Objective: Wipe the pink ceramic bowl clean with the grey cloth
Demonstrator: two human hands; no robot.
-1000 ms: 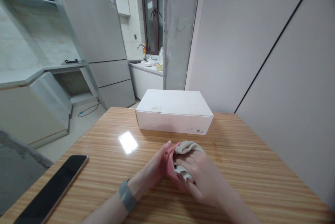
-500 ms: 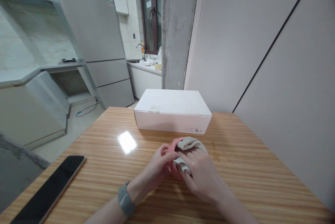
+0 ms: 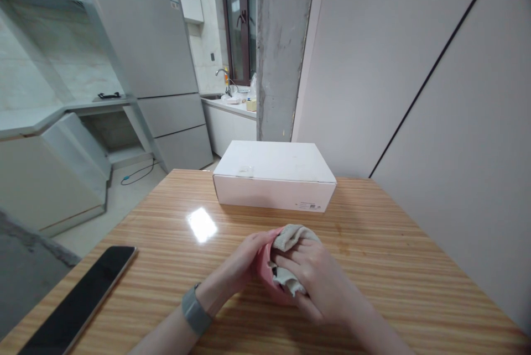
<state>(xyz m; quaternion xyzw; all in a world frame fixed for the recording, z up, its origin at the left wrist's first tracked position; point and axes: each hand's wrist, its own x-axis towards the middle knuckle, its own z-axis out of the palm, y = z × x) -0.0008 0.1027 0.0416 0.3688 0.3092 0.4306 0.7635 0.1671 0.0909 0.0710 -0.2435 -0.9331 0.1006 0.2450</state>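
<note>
My left hand grips the side of a small pink object that rests on the wooden table. My right hand presses a crumpled beige cloth against the pink object, fingers curled round the cloth. Most of the pink object is hidden by both hands and the cloth, so I cannot make out its shape. A grey band sits on my left wrist.
A closed white cardboard box lies just beyond my hands. A dark phone lies face up near the table's left edge. A grey wall runs along the right; a concrete pillar, fridge and kitchen counter stand behind.
Both hands with the pink object and cloth shifted slightly toward me and left; the right hand's cloth has slid down over the object.
</note>
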